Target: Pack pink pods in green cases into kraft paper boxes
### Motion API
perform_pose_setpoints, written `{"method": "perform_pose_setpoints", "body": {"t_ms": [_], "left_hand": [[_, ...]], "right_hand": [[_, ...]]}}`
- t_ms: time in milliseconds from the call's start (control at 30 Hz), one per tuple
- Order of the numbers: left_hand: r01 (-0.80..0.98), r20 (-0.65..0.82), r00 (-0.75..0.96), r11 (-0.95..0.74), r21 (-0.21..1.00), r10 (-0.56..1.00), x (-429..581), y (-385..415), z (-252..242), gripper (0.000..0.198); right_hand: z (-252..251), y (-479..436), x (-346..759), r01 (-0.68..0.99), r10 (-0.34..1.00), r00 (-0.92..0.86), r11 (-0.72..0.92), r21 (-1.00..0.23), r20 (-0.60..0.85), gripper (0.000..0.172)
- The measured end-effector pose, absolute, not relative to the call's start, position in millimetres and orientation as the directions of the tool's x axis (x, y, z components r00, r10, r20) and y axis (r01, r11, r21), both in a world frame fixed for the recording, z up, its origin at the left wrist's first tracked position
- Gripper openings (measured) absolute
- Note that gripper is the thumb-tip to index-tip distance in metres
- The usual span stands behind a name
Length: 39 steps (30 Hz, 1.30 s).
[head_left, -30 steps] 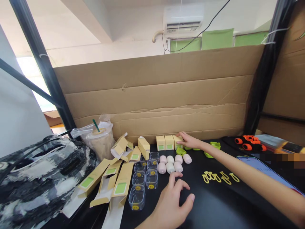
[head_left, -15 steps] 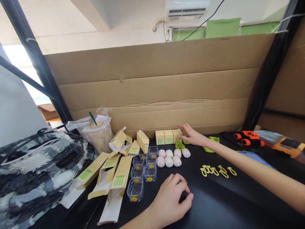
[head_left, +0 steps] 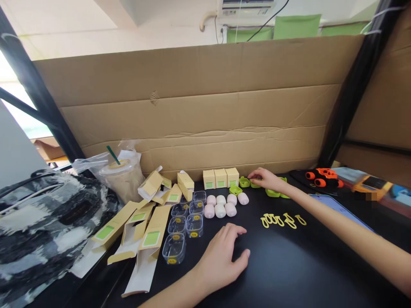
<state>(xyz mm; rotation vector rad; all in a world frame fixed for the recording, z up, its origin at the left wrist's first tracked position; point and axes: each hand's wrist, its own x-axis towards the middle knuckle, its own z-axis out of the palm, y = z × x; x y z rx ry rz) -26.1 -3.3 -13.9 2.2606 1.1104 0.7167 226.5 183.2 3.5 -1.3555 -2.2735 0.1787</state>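
My left hand rests on the black table near the front, thumb and fingers apart, holding nothing. Farther back, my right hand has its fingers curled down onto a small green cover, which they partly hide. Another green cover stands to its left, and one more green cover lies nearer. Several white and pale pink rounded cases are grouped just in front. Green pieces lie partly behind my right wrist.
Clear plastic tubs stand left of my left hand, beside opened cardboard boxes. Three small boxes line the back. Yellow loops, a phone and an orange toy car are rightward. A drink cup stands left.
My right hand has moved from beside the small boxes to the green cover on their right, its fingers now bent down. My left hand's thumb and fingers have spread wider.
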Motion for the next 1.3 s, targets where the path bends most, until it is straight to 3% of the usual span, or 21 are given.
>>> {"method": "perform_pose_setpoints", "body": {"t_ms": [200,333,567,767,867,933,1067,1200,1300], "left_hand": [[0.521,0.254,0.527,-0.545,0.657,0.811,-26.7,-2.0,-14.8,0.028],[0.443,0.274,0.486,-0.504,0.741,0.830,-25.5,-1.9,-15.8,0.029],[0.237,0.216,0.342,-0.307,0.922,0.915,-24.6,5.6,-15.8,0.032],[-0.159,0.028,0.439,0.047,0.986,0.898,-18.9,6.8,-12.7,0.047],[-0.332,-0.051,0.456,0.223,0.916,0.889,-18.8,5.9,-7.9,0.044],[-0.387,-0.087,0.415,0.262,0.884,0.906,-20.4,6.3,-6.5,0.042],[-0.385,-0.115,0.339,0.249,0.889,0.934,-22.7,8.4,-9.7,0.042],[-0.372,-0.128,0.344,0.260,0.891,0.930,-21.6,9.6,-13.5,0.035],[-0.354,-0.139,0.368,0.277,0.893,0.919,-20.8,9.1,-12.6,0.029]], "right_hand": [[-4.9,192.6,207.7,0.805,0.847,-0.347,0.489,-0.334,0.404,0.026],[2.6,178.0,207.3,0.744,0.809,-0.328,0.539,-0.395,0.487,0.026],[17.9,91.5,199.7,0.458,0.686,-0.474,0.727,-0.511,0.552,0.020],[12.0,26.2,174.3,0.265,0.581,-0.693,0.756,-0.598,0.426,0.007],[15.9,24.0,178.3,0.312,0.581,-0.697,0.773,-0.552,0.420,0.018],[18.1,32.3,188.8,0.433,0.614,-0.679,0.777,-0.457,0.402,0.024],[13.5,54.2,213.6,0.657,0.710,-0.661,0.704,-0.270,0.243,0.017],[5.9,66.9,224.8,0.646,0.719,-0.668,0.688,-0.330,0.191,0.004],[5.9,69.6,224.9,0.631,0.736,-0.647,0.663,-0.403,0.198,0.007]]}}
